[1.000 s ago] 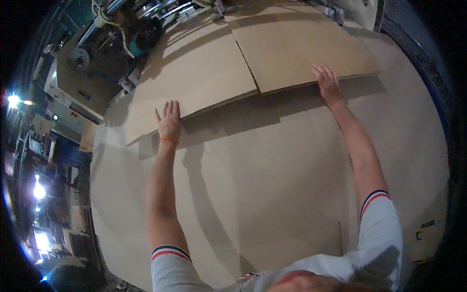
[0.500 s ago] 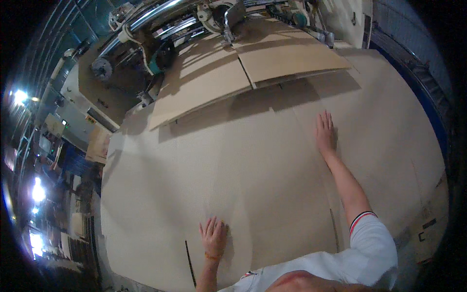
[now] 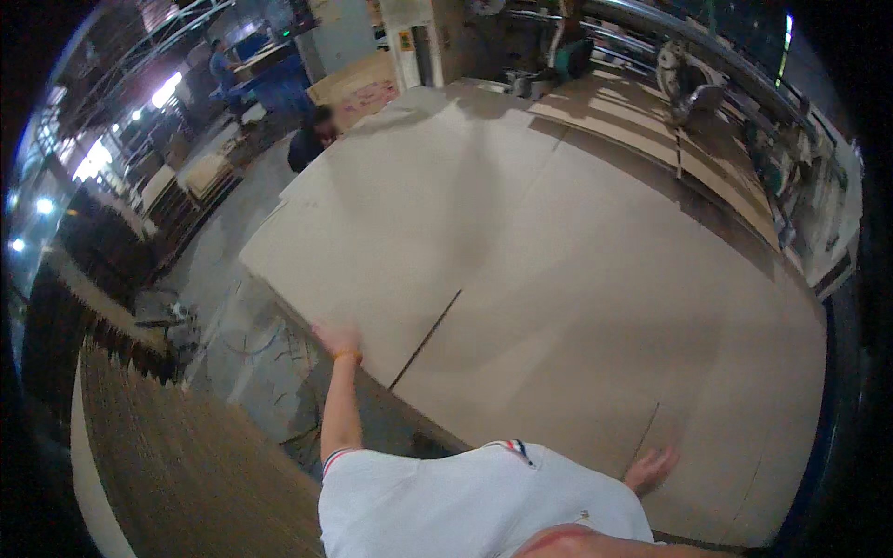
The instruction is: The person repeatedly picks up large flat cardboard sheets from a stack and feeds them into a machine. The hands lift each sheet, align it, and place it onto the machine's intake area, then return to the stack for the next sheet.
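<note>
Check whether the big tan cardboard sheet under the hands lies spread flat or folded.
Spread flat. The big tan cardboard sheet lies open across the stack, the left hand at its edge, the right hand on top. Only slits show, no fold.

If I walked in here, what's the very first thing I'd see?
Probably the huge tan cardboard sheet, which fills the middle of the view with a thin dark slit in it. The person's left hand grips its near left edge and the right hand rests flat on its near part. Beyond it, at the top right, stands a long machine with rollers.
</note>
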The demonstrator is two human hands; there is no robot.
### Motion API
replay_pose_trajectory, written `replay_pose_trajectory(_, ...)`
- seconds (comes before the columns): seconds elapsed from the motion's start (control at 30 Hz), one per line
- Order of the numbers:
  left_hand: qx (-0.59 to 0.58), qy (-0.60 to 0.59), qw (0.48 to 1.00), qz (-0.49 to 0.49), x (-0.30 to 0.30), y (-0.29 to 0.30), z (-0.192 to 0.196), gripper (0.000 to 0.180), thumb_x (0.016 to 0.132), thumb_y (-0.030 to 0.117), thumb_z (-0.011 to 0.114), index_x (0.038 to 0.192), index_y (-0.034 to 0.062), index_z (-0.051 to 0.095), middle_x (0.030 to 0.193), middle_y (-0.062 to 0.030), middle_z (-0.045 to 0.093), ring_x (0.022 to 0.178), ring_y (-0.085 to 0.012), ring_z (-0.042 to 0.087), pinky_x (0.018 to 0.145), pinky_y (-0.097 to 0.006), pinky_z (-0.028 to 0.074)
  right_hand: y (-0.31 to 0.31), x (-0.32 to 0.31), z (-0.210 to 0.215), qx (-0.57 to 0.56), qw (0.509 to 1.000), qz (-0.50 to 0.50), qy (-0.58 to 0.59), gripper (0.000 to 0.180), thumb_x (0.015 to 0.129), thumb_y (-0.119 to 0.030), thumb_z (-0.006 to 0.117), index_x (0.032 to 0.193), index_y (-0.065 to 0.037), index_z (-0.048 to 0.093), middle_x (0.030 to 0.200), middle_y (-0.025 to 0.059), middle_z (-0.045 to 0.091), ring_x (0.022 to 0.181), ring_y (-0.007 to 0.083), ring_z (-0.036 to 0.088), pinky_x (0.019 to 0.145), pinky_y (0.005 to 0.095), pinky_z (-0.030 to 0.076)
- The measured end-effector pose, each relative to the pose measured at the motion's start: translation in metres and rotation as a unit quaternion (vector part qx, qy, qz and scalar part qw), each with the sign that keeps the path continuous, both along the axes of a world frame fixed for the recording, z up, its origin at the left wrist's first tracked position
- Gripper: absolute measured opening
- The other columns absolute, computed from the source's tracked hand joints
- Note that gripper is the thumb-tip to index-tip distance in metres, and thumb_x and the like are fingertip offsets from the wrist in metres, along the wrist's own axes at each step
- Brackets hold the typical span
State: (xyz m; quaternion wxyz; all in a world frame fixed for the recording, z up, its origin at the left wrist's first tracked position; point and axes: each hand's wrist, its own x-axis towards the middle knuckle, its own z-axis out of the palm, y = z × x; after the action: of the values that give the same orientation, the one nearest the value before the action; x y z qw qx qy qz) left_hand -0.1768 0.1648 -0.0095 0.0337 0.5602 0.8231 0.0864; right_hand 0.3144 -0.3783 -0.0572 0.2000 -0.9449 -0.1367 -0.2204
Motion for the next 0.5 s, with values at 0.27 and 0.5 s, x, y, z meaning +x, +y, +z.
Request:
replay_pose_trajectory(0.27,0.094,-0.162,0.966,0.178,-0.027,0.055,-0.032,0.083,0.081,0.041,0.062,0.142,-0.0058,0.030,0.149,-0.0331,0.017,0.139,-0.0421,0.024,0.113,-0.045,0.025,-0.096,-0.024,-0.005,-0.144,0.937,-0.300,0.104,0.057,0.087,-0.032,0.063,0.136,-0.009,0.046,0.126,0.0166,0.055,0.118,0.0359,0.048,0.101,0.0498,0.032)
replay_pose_trajectory(0.5,0.093,-0.289,0.941,0.152,-0.036,0.051,0.007,0.073,0.079,0.041,0.059,0.133,-0.0056,0.045,0.134,-0.0328,0.042,0.126,-0.0456,0.042,0.103,-0.046,0.038,-0.105,-0.038,-0.016,0.030,0.943,-0.290,0.162,0.051,0.088,-0.031,0.059,0.130,-0.004,0.050,0.123,0.0170,0.056,0.114,0.0341,0.051,0.098,0.0473,0.036)
